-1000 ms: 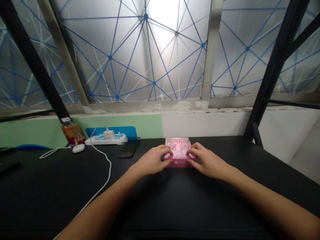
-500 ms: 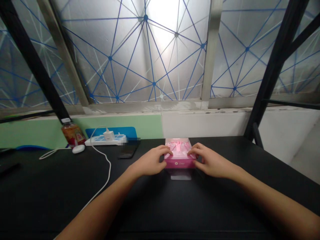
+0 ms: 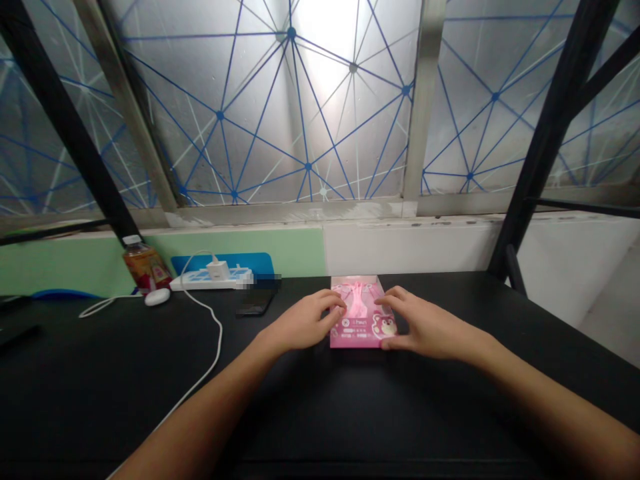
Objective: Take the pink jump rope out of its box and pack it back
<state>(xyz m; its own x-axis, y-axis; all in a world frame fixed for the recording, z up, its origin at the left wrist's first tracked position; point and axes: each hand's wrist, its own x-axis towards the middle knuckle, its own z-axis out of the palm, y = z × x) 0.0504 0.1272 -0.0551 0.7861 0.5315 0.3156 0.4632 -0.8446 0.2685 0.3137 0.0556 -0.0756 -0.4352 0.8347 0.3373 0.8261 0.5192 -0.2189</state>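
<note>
A flat pink box (image 3: 357,327) with a clear window, a printed strawberry bear and small text lies on the black table (image 3: 100,400), straight ahead of me. My left hand (image 3: 305,321) touches its left edge with the fingertips. My right hand (image 3: 425,327) is on its right side, with the fingers over the upper corner and the thumb near the lower corner. The box's contents show only as pale pink shapes behind the window.
Behind the box lie a black phone (image 3: 256,303) and a white power strip (image 3: 210,280) with a charger. A white cable (image 3: 215,327) runs across the table. Further left stand an orange-labelled bottle (image 3: 147,267) and a small white oval device (image 3: 157,297).
The box has tipped down toward me, so its printed face with the bear now shows. My hands have spread slightly along its sides.
</note>
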